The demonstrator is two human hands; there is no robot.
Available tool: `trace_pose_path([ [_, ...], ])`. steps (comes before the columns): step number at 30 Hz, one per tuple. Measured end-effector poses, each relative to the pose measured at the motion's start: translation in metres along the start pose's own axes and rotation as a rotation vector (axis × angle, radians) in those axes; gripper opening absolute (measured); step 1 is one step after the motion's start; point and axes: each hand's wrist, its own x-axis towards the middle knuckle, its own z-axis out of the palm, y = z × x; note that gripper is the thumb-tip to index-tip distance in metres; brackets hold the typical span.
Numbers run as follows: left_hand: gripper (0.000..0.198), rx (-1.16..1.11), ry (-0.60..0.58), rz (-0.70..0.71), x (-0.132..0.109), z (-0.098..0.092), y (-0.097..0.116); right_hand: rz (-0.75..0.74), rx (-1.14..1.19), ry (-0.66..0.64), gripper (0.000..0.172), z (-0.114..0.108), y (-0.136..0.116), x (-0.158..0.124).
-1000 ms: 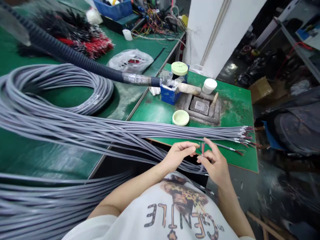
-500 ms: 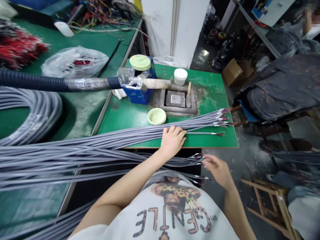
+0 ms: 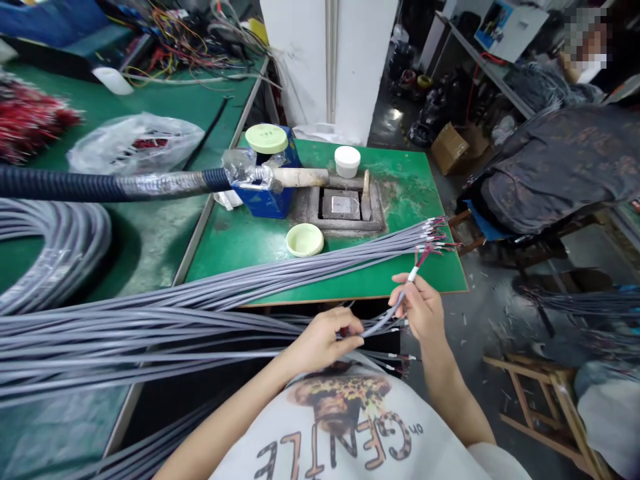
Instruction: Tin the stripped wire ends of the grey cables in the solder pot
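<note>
A single grey cable (image 3: 379, 325) runs between my two hands in front of my body. My right hand (image 3: 423, 308) pinches it just below the white band near its end, where thin red and pinkish wires fan out, pointing up. My left hand (image 3: 327, 339) is closed round the same cable farther back, its thumb and fingers meeting on it. Beyond my hands, a bundle of grey cables (image 3: 300, 270) lies across the green table with its stripped ends at the right. More grey cables (image 3: 240, 321) pass under my left hand and below the table edge.
On the green table (image 3: 415, 193) stand a pale green dish (image 3: 305, 240), a white tub (image 3: 347, 161), a blue container (image 3: 265, 200) and a square metal pot (image 3: 341, 205) with a brush-like tool. A ribbed hose (image 3: 75, 183) reaches in from the left. Another person (image 3: 550, 160) sits at the right.
My left hand has left the bundle on the table and come down towards me. My right hand has moved up and now grips one cable near its end, raised between both hands.
</note>
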Motion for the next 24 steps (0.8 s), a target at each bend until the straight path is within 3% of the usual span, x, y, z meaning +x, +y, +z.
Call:
trace_pose_path([
  [3,0.017,-0.129,0.039,-0.051,-0.006,-0.003,0.001,0.086,-0.003,-0.203,0.025,0.013,0.006,0.003],
  [6,0.019,-0.209,0.244,-0.076,-0.004,-0.013,0.006,0.145,-0.015,-0.354,0.026,0.025,0.012,0.005],
  [9,0.017,-0.243,0.427,-0.052,0.005,-0.025,0.013,0.164,-0.045,-0.428,0.026,0.032,0.014,0.006],
  [13,0.014,-0.238,0.567,0.035,0.024,-0.032,0.021,0.165,-0.091,-0.467,0.026,0.037,0.012,0.007],
  [18,0.015,-0.295,0.643,0.015,0.039,-0.03,0.021,0.159,-0.176,-0.485,0.026,0.042,0.007,0.006],
  [24,0.018,-0.413,0.63,-0.052,0.042,-0.031,0.016,0.107,-0.278,-0.502,0.029,0.048,0.004,0.006],
])
